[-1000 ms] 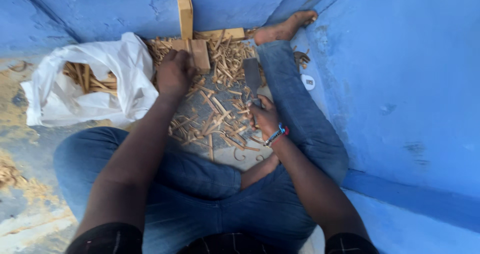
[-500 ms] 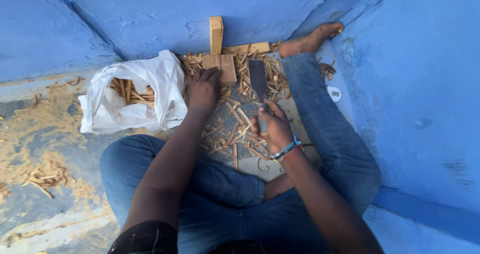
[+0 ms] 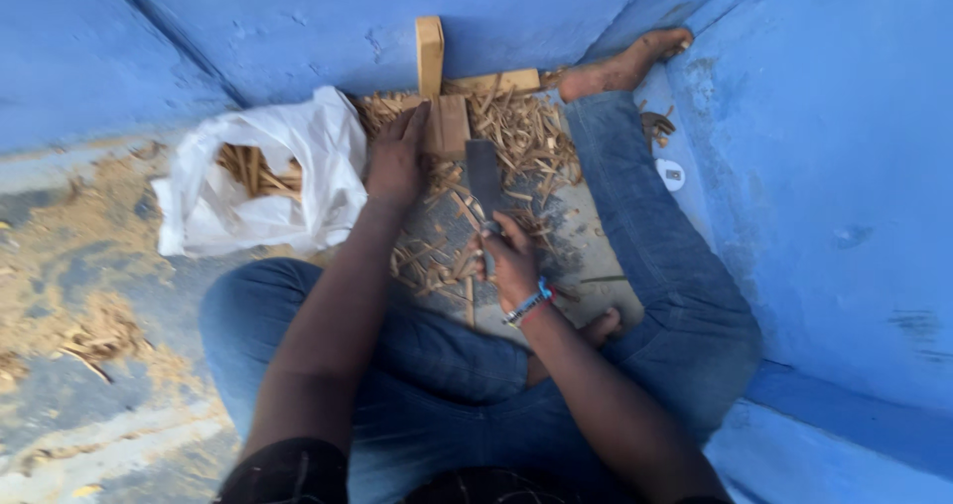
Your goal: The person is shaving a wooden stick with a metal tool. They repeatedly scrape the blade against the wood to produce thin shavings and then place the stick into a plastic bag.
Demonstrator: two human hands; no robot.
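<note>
I sit on the floor in blue jeans with one leg stretched toward the corner. My left hand (image 3: 397,156) reaches forward and rests on a small wooden block (image 3: 453,125) among a heap of wood splinters (image 3: 516,132). My right hand (image 3: 511,261) is closed on the handle of a flat dark blade (image 3: 483,176), which points away from me toward the block. A beaded band sits on the right wrist. More splinters (image 3: 432,261) lie scattered on the floor between my hands.
A white plastic bag (image 3: 258,191) holding wood sticks lies open at the left. An upright wooden plank (image 3: 429,52) leans on the blue wall behind the block. Sawdust (image 3: 94,330) covers the floor at far left. A small white cap (image 3: 671,174) lies by the right wall.
The view has shifted, so everything sits further right and lower. My right hand has taken up the blade's handle and drawn nearer to me; my left hand stays at the block.
</note>
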